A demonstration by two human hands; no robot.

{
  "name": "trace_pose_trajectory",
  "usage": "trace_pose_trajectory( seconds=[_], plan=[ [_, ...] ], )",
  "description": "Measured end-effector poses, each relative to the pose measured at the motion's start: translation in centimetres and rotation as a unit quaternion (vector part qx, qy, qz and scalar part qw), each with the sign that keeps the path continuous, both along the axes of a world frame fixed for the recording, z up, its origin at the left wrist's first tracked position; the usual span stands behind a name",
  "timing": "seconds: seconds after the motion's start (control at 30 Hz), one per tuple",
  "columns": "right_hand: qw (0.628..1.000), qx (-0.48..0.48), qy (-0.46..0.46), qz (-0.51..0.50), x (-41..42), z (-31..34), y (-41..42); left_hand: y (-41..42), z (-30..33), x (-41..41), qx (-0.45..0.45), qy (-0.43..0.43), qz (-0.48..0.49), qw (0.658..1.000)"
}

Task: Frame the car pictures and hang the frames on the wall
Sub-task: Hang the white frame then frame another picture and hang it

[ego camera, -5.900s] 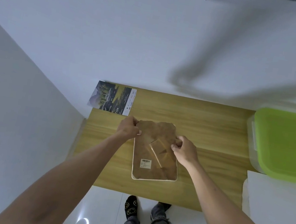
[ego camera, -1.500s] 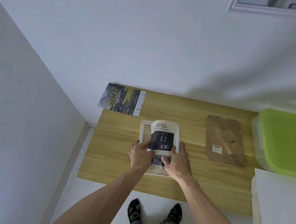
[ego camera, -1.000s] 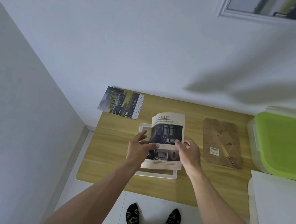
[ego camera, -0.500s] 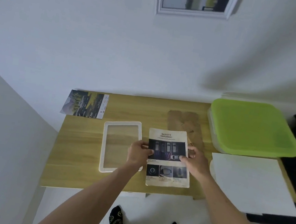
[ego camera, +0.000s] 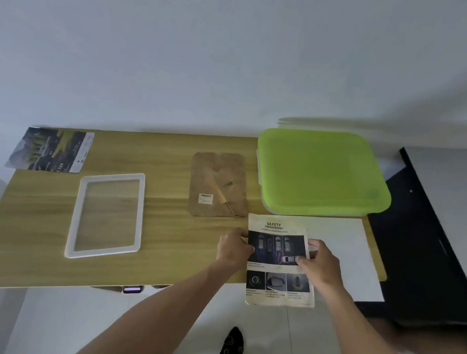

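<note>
Left hand (ego camera: 233, 248) and right hand (ego camera: 320, 264) pinch car picture (ego camera: 279, 263) — above table (ego camera: 33, 237).

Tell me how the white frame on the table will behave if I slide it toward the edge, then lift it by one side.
The white frame lies flat on the wooden table, so it should slide, not tip or roll. Its border looks thin, so it is probably light and may flex slightly. The wood shows through a clear pane, possibly loose now the brown backing board is off.

One head-worn camera looked steeply down over the counter (ego camera: 152, 256) toward the wall (ego camera: 275, 61), close above both outstretched arms.
</note>
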State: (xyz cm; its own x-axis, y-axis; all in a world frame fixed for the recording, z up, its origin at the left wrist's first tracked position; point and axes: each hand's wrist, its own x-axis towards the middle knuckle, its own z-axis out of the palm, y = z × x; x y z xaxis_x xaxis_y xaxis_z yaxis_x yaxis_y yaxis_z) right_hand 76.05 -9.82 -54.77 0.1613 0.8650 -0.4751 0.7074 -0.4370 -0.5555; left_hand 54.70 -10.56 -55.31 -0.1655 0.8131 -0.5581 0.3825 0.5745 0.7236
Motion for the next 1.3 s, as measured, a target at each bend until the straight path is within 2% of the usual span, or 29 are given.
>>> trace_pose_trajectory(
  seconds=[0.23, 0.33, 0.4, 0.5, 0.57, 0.63, 0.8, 0.93, 1.17, 1.3],
  plan=[
    [0.996, 0.027, -0.072, 0.050, 2.4, -2.3, 1.2, 1.4, -0.5, 3.3, 0.014, 0.036, 0.001, 0.999],
    [0.984, 0.057, -0.141, 0.096, 2.3, -2.6, 1.1, 0.9, -0.6, 3.5, 0.043, 0.128, -0.074, 0.988],
    [0.967, 0.114, -0.187, 0.132, 2.1, -3.1, 0.7, 0.2, -0.8, 3.4, 0.089, 0.220, -0.168, 0.957],
    [0.932, 0.193, -0.220, 0.213, 1.8, -4.5, 0.4, -0.9, -1.8, 3.2, 0.196, 0.298, -0.310, 0.881],
    [0.920, 0.199, -0.229, 0.249, 1.8, -5.5, 0.1, -1.3, -3.0, 3.0, 0.175, 0.316, -0.402, 0.842],
    [0.923, 0.185, -0.227, 0.251, 1.7, -6.1, -0.3, -1.3, -3.8, 2.7, 0.127, 0.325, -0.444, 0.825],
    [0.927, 0.175, -0.223, 0.246, 1.6, -6.1, -0.2, -0.8, -4.1, 2.8, 0.083, 0.317, -0.458, 0.826],
    [0.908, 0.239, -0.220, 0.263, 1.1, -5.3, 0.4, -0.4, -3.5, 2.5, 0.114, 0.299, -0.441, 0.839],
    [0.878, 0.339, -0.144, 0.305, -4.8, -3.3, 1.3, -0.5, -1.3, -3.0, 0.211, 0.295, -0.340, 0.868],
    [0.877, 0.353, -0.111, 0.308, -10.8, -1.6, 2.3, -0.3, -0.1, -9.1, 0.211, 0.311, -0.253, 0.892]
  ],
)
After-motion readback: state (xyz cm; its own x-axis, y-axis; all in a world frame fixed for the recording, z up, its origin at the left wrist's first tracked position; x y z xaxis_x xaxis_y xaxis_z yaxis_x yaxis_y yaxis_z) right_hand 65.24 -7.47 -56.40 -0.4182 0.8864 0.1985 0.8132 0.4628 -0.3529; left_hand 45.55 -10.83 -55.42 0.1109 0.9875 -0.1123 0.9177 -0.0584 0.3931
